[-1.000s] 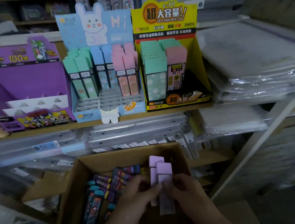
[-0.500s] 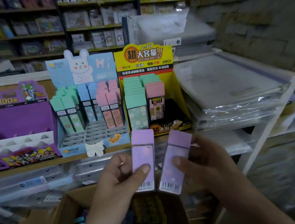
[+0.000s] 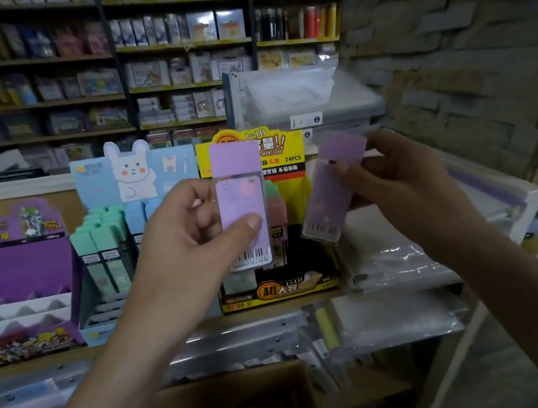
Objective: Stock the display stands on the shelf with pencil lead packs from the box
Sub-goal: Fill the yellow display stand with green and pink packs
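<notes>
1. Nearest you, below the shelf (image 3: pixel 275 307), sits the box (image 3: pixel 230 380). There are dark packs inside it.

2. Above the box, your left grip (image 3: pixel 183 247) pinches one purple pack (image 3: pixel 241 200) upright, with the thumb on its front face just above the barcode and the fingers behind. Your right grip (image 3: pixel 406 184) pinches a second purple pack (image 3: pixel 326 206) near its cap. This pack is tilted, with its lower end swung toward your left.

3. Both packs hang in the air in front of the yellow stand (image 3: pixel 294 186). They touch neither the stand nor each other.

4. The yellow stand looks like the likely destination, because its green and pink packs share this wide shape. The raised packs hide its free slots, so lower one hand and confirm a slot first.

5. Seat one pack at a time. Square the tilted pack upright, turn the barcode side to the rear, and slide the pack down behind its row. Do not knock the neighbouring packs.

6. Beside it, the blue rabbit stand (image 3: pixel 139 173) holds narrower packs, and the purple stand (image 3: pixel 18 273) at the far left has different pockets. Neither appears to suit these packs.
</notes>
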`<state>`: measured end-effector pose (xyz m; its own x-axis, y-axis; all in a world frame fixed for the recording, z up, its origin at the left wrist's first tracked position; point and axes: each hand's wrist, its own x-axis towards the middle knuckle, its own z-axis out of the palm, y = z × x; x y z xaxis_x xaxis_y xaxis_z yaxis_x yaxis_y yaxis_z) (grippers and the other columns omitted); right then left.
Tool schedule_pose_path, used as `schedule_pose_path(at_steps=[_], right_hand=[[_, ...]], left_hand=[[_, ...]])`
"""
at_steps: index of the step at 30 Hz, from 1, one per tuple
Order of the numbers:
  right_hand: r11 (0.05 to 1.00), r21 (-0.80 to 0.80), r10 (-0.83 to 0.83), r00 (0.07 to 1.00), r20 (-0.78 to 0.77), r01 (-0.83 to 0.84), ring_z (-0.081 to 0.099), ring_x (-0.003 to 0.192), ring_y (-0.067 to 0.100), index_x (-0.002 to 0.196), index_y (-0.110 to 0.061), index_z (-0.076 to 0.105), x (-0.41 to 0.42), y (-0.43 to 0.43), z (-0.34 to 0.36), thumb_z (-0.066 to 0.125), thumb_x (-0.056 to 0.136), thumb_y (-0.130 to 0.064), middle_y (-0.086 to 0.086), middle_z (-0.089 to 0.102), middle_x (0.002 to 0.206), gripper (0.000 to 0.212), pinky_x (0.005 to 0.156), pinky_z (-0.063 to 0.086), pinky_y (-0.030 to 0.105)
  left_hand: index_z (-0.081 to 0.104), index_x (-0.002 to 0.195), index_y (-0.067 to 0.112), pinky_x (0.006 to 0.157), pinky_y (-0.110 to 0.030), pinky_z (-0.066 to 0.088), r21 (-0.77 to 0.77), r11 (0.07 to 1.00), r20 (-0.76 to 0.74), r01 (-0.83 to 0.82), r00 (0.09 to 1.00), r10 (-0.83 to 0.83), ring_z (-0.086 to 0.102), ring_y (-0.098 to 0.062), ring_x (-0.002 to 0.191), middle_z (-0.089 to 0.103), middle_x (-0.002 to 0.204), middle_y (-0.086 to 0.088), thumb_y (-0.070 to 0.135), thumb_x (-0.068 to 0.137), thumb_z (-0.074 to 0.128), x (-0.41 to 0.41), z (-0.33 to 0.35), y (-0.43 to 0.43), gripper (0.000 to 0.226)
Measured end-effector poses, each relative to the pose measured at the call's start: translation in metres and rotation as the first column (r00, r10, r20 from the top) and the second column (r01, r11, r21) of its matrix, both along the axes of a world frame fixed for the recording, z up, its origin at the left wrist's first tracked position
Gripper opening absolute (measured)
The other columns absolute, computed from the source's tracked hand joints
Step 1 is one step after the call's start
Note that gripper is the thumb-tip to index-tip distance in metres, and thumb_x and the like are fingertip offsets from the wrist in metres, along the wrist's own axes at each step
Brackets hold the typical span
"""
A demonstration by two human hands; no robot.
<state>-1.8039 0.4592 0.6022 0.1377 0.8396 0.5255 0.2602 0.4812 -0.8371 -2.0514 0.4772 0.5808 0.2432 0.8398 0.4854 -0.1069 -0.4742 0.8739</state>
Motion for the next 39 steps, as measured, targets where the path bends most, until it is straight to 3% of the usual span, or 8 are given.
schedule_pose_path(at_steps=[6, 12, 14, 20, 24, 28, 33, 39], right_hand=[[0.998, -0.038, -0.047, 0.992, 0.119, 0.052, 0.07, 0.073, 0.015, 0.099, -0.021, 0.069, 0.017, 0.056, 0.013, 0.065, 0.097, -0.021, 0.005, 0.077, 0.089, 0.005, 0.07, 0.059, 0.034], [0.994, -0.063, -0.067, 0.961, 0.269, 0.087, 0.053, 0.072, 0.015, 0.099, 0.001, 0.07, 0.014, 0.09, 0.018, 0.067, 0.095, -0.015, 0.025, 0.062, 0.084, 0.017, 0.067, 0.046, 0.035], [0.994, -0.075, -0.051, 0.957, 0.285, 0.075, 0.047, 0.065, 0.015, 0.096, 0.006, 0.068, 0.015, 0.097, 0.019, 0.068, 0.094, -0.011, 0.017, 0.053, 0.076, 0.017, 0.063, 0.04, 0.03], [0.997, 0.043, -0.072, 0.854, 0.515, 0.058, 0.061, 0.066, 0.034, 0.099, -0.004, 0.061, 0.02, 0.11, 0.009, 0.071, 0.087, -0.001, 0.021, 0.062, 0.075, 0.016, 0.064, 0.049, 0.037], [0.992, 0.119, -0.103, 0.84, 0.533, 0.046, 0.049, 0.057, 0.006, 0.095, -0.014, 0.063, 0.021, 0.115, -0.007, 0.073, 0.085, -0.006, 0.002, 0.057, 0.071, 0.017, 0.059, 0.041, 0.018], [0.985, 0.166, -0.131, 0.845, 0.518, 0.051, 0.053, 0.062, 0.012, 0.091, -0.017, 0.068, 0.021, 0.116, -0.016, 0.074, 0.079, -0.006, 0.002, 0.06, 0.072, 0.017, 0.06, 0.043, 0.024], [0.988, 0.151, -0.096, 0.854, 0.511, 0.02, 0.051, 0.063, 0.027, 0.099, -0.014, 0.066, 0.023, 0.115, -0.019, 0.072, 0.082, -0.001, 0.013, 0.06, 0.077, 0.022, 0.062, 0.045, 0.034], [0.977, 0.212, -0.11, 0.798, 0.592, -0.022, 0.042, 0.061, 0.018, 0.101, -0.017, 0.059, 0.022, 0.113, -0.019, 0.062, 0.086, 0.0, 0.007, 0.05, 0.07, 0.023, 0.06, 0.037, 0.026]], left_hand=[[0.063, 0.11, 0.01, 0.082, -0.041, 0.064, 0.041, 0.995, -0.041, -0.093, 0.995, 0.095, 0.078, -0.024, 0.088, 0.081, 0.096, -0.005, 0.006, 0.094, 0.07, 0.024, 0.033, 0.035, 0.018], [0.061, 0.11, 0.01, 0.081, -0.031, 0.063, 0.046, 0.986, -0.088, -0.161, 0.982, 0.165, 0.077, -0.014, 0.087, 0.081, 0.092, 0.004, 0.006, 0.095, 0.068, 0.044, 0.047, 0.063, 0.016], [0.061, 0.113, 0.008, 0.084, -0.035, 0.063, 0.04, 0.982, -0.096, -0.187, 0.977, 0.19, 0.077, -0.012, 0.087, 0.08, 0.091, 0.008, 0.006, 0.095, 0.067, 0.05, 0.05, 0.068, 0.019], [0.061, 0.106, 0.01, 0.091, -0.048, 0.06, -0.031, 0.98, -0.099, -0.199, 0.976, 0.195, 0.076, -0.022, 0.094, 0.079, 0.099, -0.002, 0.004, 0.095, 0.067, 0.061, 0.051, 0.079, 0.014], [0.06, 0.093, 0.015, 0.079, -0.035, 0.061, -0.087, 0.986, -0.046, -0.142, 0.989, 0.139, 0.075, -0.018, 0.086, 0.08, 0.094, -0.004, -0.004, 0.093, 0.066, 0.064, 0.042, 0.084, 0.02], [0.062, 0.096, 0.013, 0.066, -0.024, 0.059, -0.12, 0.99, -0.009, -0.077, 0.997, 0.077, 0.076, -0.014, 0.08, 0.081, 0.089, -0.001, -0.003, 0.094, 0.066, 0.064, 0.039, 0.086, 0.016], [0.065, 0.1, 0.011, 0.078, -0.031, 0.063, -0.154, 0.986, 0.031, -0.058, 0.997, 0.064, 0.076, -0.018, 0.084, 0.08, 0.093, -0.005, -0.003, 0.092, 0.066, 0.064, 0.035, 0.089, 0.016], [0.064, 0.096, 0.013, 0.077, -0.027, 0.061, -0.168, 0.985, 0.05, -0.038, 0.998, 0.047, 0.075, -0.017, 0.085, 0.079, 0.095, -0.005, -0.004, 0.092, 0.066, 0.063, 0.035, 0.091, 0.018]])
